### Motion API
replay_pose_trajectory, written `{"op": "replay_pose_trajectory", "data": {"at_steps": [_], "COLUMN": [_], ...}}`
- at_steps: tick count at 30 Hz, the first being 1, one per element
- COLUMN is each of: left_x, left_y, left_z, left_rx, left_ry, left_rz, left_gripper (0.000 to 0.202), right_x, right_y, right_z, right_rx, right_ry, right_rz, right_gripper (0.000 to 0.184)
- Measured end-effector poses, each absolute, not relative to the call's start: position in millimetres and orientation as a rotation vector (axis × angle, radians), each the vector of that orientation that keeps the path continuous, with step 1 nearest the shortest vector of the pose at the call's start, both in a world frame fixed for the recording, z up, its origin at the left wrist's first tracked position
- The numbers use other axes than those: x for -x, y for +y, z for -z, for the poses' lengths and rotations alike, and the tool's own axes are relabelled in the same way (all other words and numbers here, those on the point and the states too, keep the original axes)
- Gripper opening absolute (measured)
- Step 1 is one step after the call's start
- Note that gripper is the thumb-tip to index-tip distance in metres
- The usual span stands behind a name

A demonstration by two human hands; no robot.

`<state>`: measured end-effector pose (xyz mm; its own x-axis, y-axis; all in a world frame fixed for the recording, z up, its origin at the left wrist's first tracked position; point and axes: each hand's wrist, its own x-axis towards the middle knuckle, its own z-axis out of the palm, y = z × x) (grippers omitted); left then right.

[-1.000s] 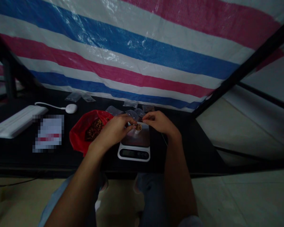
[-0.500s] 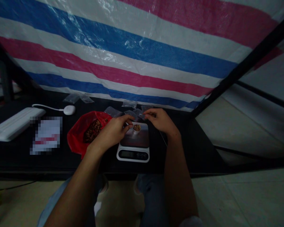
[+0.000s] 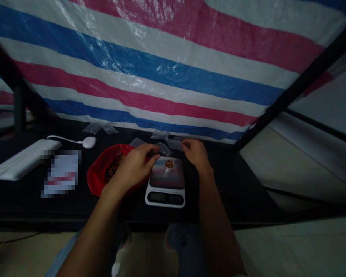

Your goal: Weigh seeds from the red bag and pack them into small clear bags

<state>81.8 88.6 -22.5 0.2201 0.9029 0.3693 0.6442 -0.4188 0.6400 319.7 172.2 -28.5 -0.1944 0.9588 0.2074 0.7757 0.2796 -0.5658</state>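
A white digital kitchen scale stands on the black table between my hands. On its platform is a small white cup holding brown pieces. My left hand hangs above a red plastic bag of brown pieces, its fingertips next to a small clear plastic bag. My right hand is at the scale's back right corner, with its fingertips on another clear bag. Neither hand touches the cup. Dim light hides whether the left fingers pinch anything.
Several more clear bags lie along the table's back edge. To the left are a white keyboard, a corded white round device and a blurred paper sheet. A striped tarp hangs behind the table.
My hands have drawn back from the cup, which now stands alone on the scale. My right hand has moved right with a clear bag at its fingertips. The view has tilted slightly.
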Motion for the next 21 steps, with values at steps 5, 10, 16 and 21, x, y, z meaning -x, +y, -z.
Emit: {"op": "replay_pose_trajectory", "data": {"at_steps": [5, 10, 16, 21], "left_x": [-87, -86, -71, -70], "left_y": [82, 79, 81, 86], "left_z": [13, 13, 20, 31], "left_rx": [-2.436, -2.403, -2.379, -2.343], "left_ry": [1.370, 1.347, 1.394, 1.499], "left_rz": [-1.275, -1.255, -1.056, -0.668], "left_gripper": [0.070, 0.059, 0.048, 0.056], "right_x": [-294, -264, -287, -318], "right_y": [135, 109, 122, 139], "right_z": [-12, -24, -11, 21], "right_rx": [1.244, 1.110, 1.124, 1.270], "right_ry": [-1.962, -1.985, -1.992, -2.158], "right_rz": [-0.607, -0.807, -0.919, -1.026], "right_gripper": [0.017, 0.019, 0.022, 0.043]}}
